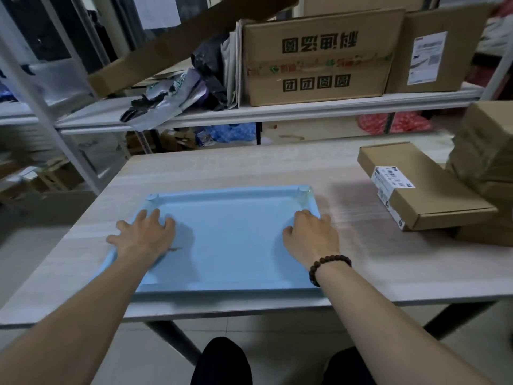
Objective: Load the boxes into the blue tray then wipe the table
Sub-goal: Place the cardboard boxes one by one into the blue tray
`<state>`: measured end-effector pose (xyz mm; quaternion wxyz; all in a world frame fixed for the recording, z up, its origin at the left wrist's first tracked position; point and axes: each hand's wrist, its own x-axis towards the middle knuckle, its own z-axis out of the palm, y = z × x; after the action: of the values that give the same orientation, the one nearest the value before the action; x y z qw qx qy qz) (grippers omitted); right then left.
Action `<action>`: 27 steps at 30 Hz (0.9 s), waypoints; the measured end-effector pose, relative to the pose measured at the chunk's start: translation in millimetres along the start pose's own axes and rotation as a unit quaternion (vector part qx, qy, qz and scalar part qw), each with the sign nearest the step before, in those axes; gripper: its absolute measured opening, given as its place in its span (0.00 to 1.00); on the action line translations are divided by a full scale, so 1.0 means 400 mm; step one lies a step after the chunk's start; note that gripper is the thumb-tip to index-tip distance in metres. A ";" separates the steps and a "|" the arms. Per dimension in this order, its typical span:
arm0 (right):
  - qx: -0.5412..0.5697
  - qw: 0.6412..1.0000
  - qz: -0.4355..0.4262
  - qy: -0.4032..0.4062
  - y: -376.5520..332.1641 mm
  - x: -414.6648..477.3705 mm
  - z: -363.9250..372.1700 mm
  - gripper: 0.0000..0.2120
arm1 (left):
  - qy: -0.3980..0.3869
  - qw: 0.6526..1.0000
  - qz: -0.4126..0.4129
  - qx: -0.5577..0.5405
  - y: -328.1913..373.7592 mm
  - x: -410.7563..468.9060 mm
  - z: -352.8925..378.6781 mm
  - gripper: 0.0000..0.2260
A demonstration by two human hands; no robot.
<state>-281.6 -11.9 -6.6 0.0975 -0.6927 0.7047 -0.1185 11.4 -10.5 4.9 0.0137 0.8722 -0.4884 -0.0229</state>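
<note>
A light blue tray (230, 237) lies flat on the pale wooden table (249, 170), close to the front edge, with nothing in it. My left hand (144, 234) rests on the tray's left side with fingers spread. My right hand (312, 236), a bead bracelet on its wrist, rests on the tray's right side. Whether either hand grips the rim I cannot tell. A flat brown cardboard box (424, 187) with a white label lies on the table to the right. It sits on another box (483, 234), beside a blurred stack of boxes (488, 151).
Behind the table stands a white metal shelf (277, 112) holding large cardboard cartons (319, 56), bags and crumpled plastic. A white rack upright (41, 107) rises at the left. My knees show below the table's front edge.
</note>
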 end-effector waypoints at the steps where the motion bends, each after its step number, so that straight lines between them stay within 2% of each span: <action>1: -0.001 1.000 0.000 -0.001 0.005 0.000 -0.005 0.09 | -0.001 1.000 -0.002 -0.014 0.002 0.001 -0.006 0.23; 8: -0.029 0.999 0.022 0.032 0.055 0.025 -0.057 0.09 | 0.008 0.999 0.019 -0.036 0.060 -0.024 -0.021 0.23; 16: -0.019 0.997 0.070 0.014 0.130 0.021 -0.057 0.10 | -0.002 0.998 0.047 -0.043 0.121 -0.072 0.008 0.21; 20: -0.063 0.995 0.075 0.004 0.120 0.015 -0.051 0.13 | 0.007 0.999 0.049 -0.022 0.126 -0.064 0.016 0.23; 23: -0.108 0.993 0.044 0.032 0.094 0.032 -0.045 0.19 | 0.029 0.996 0.081 0.005 0.158 -0.060 0.016 0.25; 25: -0.039 0.997 0.017 0.059 0.077 0.054 -0.034 0.21 | 0.058 0.990 0.130 0.005 0.202 -0.054 0.019 0.26; 27: 0.118 0.988 0.019 0.102 0.056 0.086 -0.017 0.20 | 0.084 0.979 0.187 -0.015 0.261 -0.043 0.018 0.26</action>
<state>-305.7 -45.8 -6.0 0.1085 -0.6470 0.7052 -0.2688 -86.8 -50.6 3.1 0.0720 0.7643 -0.6392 0.0463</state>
